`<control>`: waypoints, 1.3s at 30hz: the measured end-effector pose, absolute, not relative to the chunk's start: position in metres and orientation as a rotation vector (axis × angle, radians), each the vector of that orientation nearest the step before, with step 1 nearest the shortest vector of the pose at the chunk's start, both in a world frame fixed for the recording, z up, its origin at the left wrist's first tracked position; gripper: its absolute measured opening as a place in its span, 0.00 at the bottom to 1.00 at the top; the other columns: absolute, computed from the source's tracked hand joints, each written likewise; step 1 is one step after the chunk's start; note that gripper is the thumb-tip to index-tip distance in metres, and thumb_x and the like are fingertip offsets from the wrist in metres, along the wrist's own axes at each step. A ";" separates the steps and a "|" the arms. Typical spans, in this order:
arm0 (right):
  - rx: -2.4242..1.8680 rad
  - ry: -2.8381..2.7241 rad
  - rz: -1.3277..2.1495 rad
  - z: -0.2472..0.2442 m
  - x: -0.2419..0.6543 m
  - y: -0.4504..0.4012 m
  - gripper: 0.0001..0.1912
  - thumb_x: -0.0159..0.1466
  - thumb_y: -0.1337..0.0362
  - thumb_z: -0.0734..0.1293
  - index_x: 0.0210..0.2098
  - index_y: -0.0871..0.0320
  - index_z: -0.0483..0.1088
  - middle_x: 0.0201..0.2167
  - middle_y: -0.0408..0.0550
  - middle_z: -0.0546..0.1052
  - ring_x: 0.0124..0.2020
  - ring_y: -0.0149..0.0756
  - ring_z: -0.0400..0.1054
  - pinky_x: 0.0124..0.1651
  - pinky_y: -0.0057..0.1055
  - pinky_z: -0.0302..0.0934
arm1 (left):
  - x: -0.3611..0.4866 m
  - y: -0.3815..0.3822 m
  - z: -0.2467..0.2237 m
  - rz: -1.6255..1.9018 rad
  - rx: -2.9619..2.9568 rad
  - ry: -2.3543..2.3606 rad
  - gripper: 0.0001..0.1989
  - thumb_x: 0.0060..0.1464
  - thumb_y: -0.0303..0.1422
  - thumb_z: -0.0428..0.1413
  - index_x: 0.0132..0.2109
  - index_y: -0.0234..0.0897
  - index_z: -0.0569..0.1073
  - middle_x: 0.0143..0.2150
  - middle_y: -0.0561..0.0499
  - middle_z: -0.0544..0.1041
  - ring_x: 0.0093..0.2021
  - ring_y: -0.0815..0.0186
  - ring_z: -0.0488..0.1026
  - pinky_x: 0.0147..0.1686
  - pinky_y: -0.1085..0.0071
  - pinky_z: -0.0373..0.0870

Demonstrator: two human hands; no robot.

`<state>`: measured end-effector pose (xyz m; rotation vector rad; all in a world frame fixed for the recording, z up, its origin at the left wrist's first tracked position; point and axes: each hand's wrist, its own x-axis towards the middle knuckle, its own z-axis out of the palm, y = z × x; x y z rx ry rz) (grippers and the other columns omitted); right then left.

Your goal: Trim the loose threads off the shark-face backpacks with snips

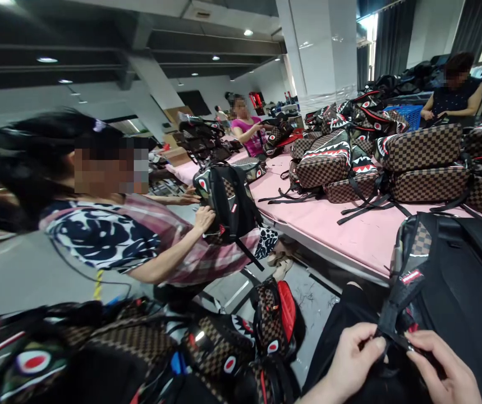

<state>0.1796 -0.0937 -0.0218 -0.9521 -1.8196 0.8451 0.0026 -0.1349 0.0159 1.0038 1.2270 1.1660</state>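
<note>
A black backpack (463,286) with brown checked patches leans over my lap against the table edge, its back panel and shoulder straps facing me. My left hand (352,356) is closed, thumb and fingers pinching a black shoulder strap (398,306) near its lower end. Close beside it, my right hand (446,365) is closed too, fingertips pinching the same strap area. A small shiny spot shows at the right fingertips; I cannot tell what it is. A red-and-white label (410,276) sits on the strap above my hands.
A pink-topped table (329,224) carries stacked checked backpacks (421,148) with shark-mouth prints. At my left, more backpacks (131,342) are heaped low. A seated co-worker (173,241) handles another backpack (232,205). Other people work farther back, near a white pillar (316,50).
</note>
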 end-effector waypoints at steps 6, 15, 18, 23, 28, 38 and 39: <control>-1.013 -1.358 1.277 -0.006 0.173 -0.091 0.19 0.54 0.55 0.68 0.41 0.58 0.68 0.36 0.51 0.75 0.34 0.37 0.71 0.35 0.28 0.67 | 0.015 -0.138 0.014 1.016 0.434 0.609 0.17 0.45 0.43 0.59 0.27 0.33 0.65 0.16 0.59 0.58 0.12 0.77 0.53 0.16 0.77 0.50; -1.085 -0.850 1.691 -0.003 0.151 -0.082 0.22 0.49 0.51 0.71 0.22 0.58 0.56 0.14 0.31 0.52 0.13 0.18 0.41 0.15 0.20 0.37 | 0.018 -0.142 0.006 1.069 0.697 1.195 0.17 0.43 0.38 0.62 0.41 0.35 0.75 0.34 0.49 0.76 0.28 0.69 0.71 0.28 0.74 0.68; -1.132 -0.957 1.673 -0.007 0.152 -0.085 0.20 0.50 0.52 0.70 0.23 0.58 0.57 0.15 0.33 0.55 0.14 0.20 0.46 0.16 0.20 0.42 | 0.014 -0.143 0.000 1.100 0.771 1.344 0.13 0.40 0.34 0.64 0.36 0.34 0.78 0.34 0.48 0.78 0.33 0.67 0.72 0.36 0.74 0.69; -1.252 -1.281 1.108 -0.007 0.161 -0.094 0.12 0.60 0.58 0.62 0.40 0.57 0.63 0.31 0.44 0.70 0.31 0.31 0.65 0.33 0.27 0.60 | 0.014 -0.139 0.003 1.115 0.494 1.250 0.16 0.39 0.36 0.64 0.38 0.34 0.78 0.31 0.47 0.79 0.29 0.67 0.74 0.31 0.75 0.70; -1.225 -1.820 0.459 -0.006 0.178 -0.107 0.09 0.65 0.63 0.58 0.40 0.58 0.67 0.33 0.48 0.74 0.34 0.35 0.67 0.38 0.32 0.60 | 0.014 -0.136 0.007 1.201 0.461 1.244 0.15 0.38 0.34 0.65 0.36 0.35 0.79 0.31 0.47 0.80 0.31 0.66 0.75 0.34 0.75 0.72; -1.204 -2.251 0.250 0.001 0.196 -0.101 0.13 0.67 0.62 0.56 0.40 0.60 0.69 0.32 0.49 0.75 0.33 0.35 0.65 0.37 0.31 0.57 | 0.015 -0.137 0.007 1.164 0.496 1.267 0.12 0.40 0.33 0.64 0.36 0.35 0.79 0.31 0.49 0.80 0.33 0.67 0.75 0.35 0.77 0.71; -1.195 -2.281 0.265 0.002 0.197 -0.101 0.13 0.67 0.62 0.56 0.40 0.60 0.69 0.32 0.49 0.75 0.33 0.35 0.65 0.37 0.31 0.57 | 0.015 -0.136 0.006 1.154 0.499 1.266 0.12 0.40 0.33 0.64 0.36 0.35 0.79 0.31 0.49 0.80 0.33 0.67 0.75 0.35 0.77 0.70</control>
